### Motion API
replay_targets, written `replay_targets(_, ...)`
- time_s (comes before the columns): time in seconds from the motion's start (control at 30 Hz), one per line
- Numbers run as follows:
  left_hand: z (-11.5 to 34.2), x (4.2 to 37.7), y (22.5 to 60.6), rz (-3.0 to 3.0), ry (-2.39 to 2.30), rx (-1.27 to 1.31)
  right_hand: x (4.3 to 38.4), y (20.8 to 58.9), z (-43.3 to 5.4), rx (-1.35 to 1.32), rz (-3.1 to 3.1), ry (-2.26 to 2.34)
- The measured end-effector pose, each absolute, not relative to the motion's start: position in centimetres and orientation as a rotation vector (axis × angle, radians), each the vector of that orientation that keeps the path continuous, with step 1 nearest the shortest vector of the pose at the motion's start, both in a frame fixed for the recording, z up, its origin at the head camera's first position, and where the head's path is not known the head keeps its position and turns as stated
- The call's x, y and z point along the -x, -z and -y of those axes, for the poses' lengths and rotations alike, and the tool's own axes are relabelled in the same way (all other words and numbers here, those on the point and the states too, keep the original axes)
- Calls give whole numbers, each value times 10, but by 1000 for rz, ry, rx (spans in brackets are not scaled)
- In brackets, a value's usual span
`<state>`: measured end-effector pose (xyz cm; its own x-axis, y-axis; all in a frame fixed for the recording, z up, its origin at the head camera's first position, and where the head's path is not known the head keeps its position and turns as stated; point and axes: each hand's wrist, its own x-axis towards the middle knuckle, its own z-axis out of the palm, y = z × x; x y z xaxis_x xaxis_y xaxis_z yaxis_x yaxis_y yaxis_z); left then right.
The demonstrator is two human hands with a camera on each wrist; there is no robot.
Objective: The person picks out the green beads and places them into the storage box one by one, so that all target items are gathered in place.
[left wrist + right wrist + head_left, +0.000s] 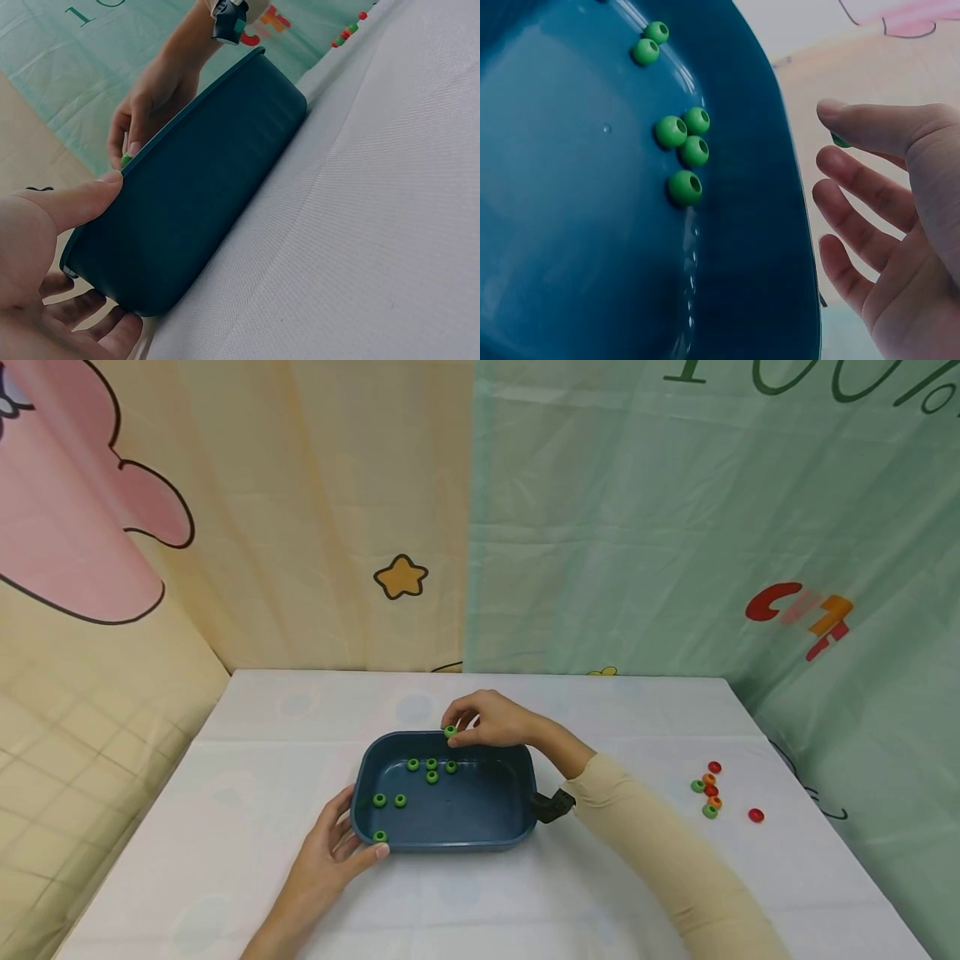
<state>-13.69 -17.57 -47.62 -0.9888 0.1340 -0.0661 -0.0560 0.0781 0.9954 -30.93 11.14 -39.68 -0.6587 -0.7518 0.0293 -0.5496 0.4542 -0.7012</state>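
A dark blue rectangular tray (480,845) with raised walls sits on the table, several green beads (432,777) scattered inside it. My left hand (330,852) grips its near left corner, the thumb (82,201) at the rim and the other fingers around the outside of the wall. Over the far rim, my right hand (491,720) pinches a green bead (450,732) between thumb and fingertip. The right wrist view shows only a sliver of that bead (840,140) under the thumb, with the remaining fingers spread apart.
On the right part of the white-covered table (600,893) lies a loose group of red, orange and green beads (710,790). One red bead (756,815) lies apart from them. Printed curtains (337,527) hang behind the table.
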Motion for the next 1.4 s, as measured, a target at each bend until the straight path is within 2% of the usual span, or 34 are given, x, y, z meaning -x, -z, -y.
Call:
replay_targets(0.5,175,137,476,-2200,-2029,-75,310,397,-104,1151,-2437,988)
replay_targets(1.4,175,136,476,-2210,-2034,-93,298,398,-170,910,-2528,1064)
